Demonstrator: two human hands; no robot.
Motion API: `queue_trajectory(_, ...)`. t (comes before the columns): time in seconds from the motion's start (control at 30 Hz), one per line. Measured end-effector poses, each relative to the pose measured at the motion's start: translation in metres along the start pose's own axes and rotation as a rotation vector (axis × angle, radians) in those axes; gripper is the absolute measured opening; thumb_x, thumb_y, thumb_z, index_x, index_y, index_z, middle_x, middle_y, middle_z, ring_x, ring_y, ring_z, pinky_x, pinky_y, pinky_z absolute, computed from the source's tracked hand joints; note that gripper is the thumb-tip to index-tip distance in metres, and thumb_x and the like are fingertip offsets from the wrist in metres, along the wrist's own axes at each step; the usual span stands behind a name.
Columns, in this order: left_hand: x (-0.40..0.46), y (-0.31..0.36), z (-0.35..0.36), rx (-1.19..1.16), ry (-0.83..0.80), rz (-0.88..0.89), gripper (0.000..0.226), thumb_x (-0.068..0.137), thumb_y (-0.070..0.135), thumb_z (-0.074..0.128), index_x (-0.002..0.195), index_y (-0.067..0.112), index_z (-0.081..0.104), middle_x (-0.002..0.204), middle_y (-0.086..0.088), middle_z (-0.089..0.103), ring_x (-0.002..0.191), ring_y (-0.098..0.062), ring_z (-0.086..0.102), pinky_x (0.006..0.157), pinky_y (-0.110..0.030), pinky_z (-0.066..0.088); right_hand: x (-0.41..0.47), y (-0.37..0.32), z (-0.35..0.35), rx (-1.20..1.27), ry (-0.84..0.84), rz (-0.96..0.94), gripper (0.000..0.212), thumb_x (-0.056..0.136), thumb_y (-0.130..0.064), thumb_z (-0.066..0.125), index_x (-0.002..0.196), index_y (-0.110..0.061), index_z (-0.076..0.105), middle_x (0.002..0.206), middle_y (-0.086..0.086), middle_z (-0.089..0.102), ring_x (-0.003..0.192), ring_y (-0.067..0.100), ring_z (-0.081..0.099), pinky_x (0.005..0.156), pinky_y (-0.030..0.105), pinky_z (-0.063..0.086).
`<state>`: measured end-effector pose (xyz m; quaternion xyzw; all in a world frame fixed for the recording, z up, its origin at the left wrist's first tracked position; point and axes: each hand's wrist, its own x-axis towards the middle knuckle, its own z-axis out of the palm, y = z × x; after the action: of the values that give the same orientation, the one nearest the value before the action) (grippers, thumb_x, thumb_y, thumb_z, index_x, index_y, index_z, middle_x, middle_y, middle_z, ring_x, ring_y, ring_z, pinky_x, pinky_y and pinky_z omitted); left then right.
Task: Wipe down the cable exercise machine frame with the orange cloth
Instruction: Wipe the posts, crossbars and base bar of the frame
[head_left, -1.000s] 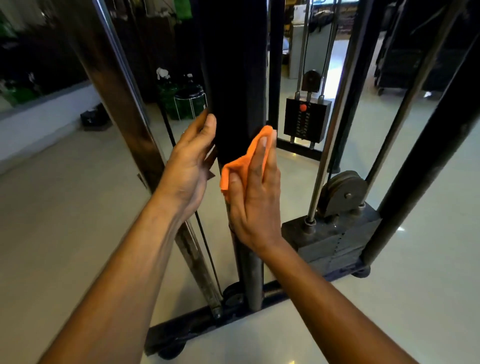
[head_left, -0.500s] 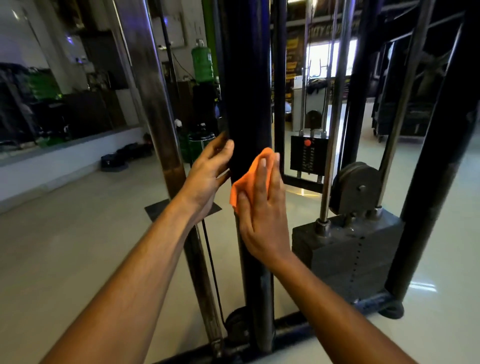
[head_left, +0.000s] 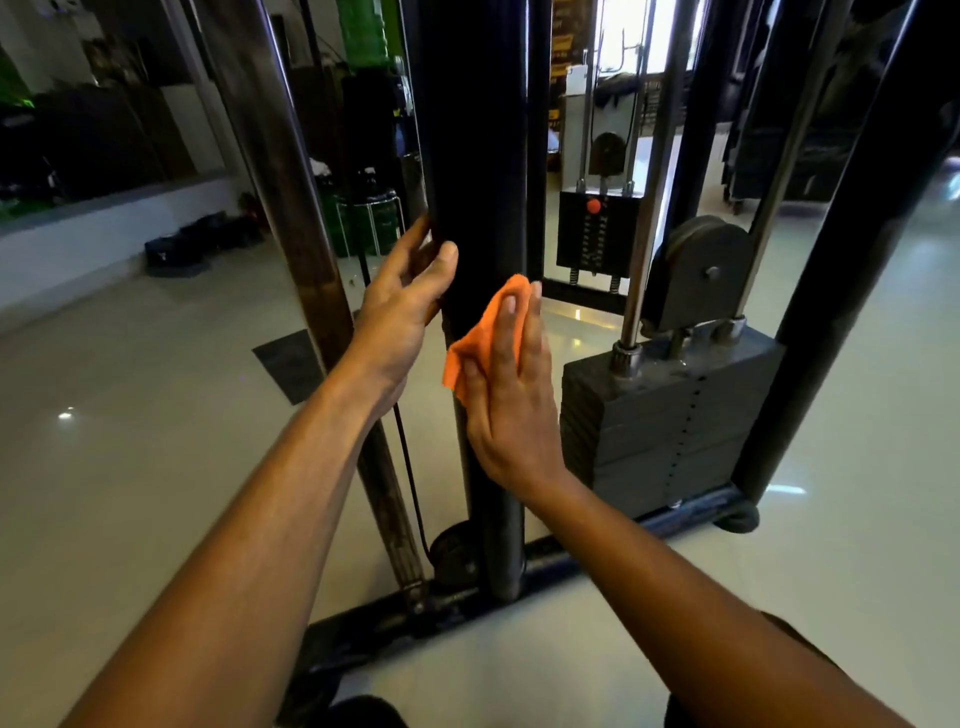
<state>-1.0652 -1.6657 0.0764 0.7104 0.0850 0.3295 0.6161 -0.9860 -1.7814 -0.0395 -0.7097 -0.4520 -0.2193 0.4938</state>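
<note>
A thick black upright post (head_left: 475, 156) of the cable machine frame stands straight ahead. My right hand (head_left: 511, 395) lies flat with straight fingers, pressing the orange cloth (head_left: 480, 332) against the post's right front face at mid height. Only the cloth's upper and left edges show past the fingers. My left hand (head_left: 402, 306) rests on the post's left side just above, fingers relaxed and reaching around its far edge. The post runs down to a black base bar (head_left: 550, 564) on the floor.
A grey weight stack (head_left: 665, 415) with a pulley (head_left: 701, 275) and chrome guide rods (head_left: 647, 218) stands to the right. A slanted brown bar (head_left: 291, 218) and a thin cable (head_left: 408, 473) are on the left. Black frame tubes (head_left: 852, 249) rise at right. Pale glossy floor (head_left: 130, 415) surrounds.
The view has tilted up over the last second. Both hands have slid up the post together, the right one carrying the cloth up its face.
</note>
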Motion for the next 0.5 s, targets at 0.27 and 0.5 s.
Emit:
queue_trajectory(0.27,-0.017,-0.051,0.005,0.027,0.012,0.017,0.063,0.100,0.053,0.071,0.157,0.053,0.043,0.161,0.012,0.052,0.151,-0.014,0.047,0.124,-0.056,0.039,-0.051,0.030,0.018,-0.029,-0.074,0.014,0.090,0.115,-0.044,0.045,0.162,-0.045,-0.032,0.178,0.005,-0.029,0.169,0.031,-0.007,0.126,0.070,0.031)
queue_trajectory(0.5,-0.024,-0.076,0.010,-0.052,0.047,0.025,0.053,0.108,0.042,0.061,0.159,0.036,0.049,0.155,0.011,0.059,0.147,-0.010,0.051,0.126,-0.048,0.038,-0.067,0.051,0.037,-0.055,-0.048,0.025,0.093,0.115,-0.044,0.049,0.164,-0.042,-0.030,0.179,0.010,-0.023,0.169,0.034,0.000,0.124,0.067,0.035)
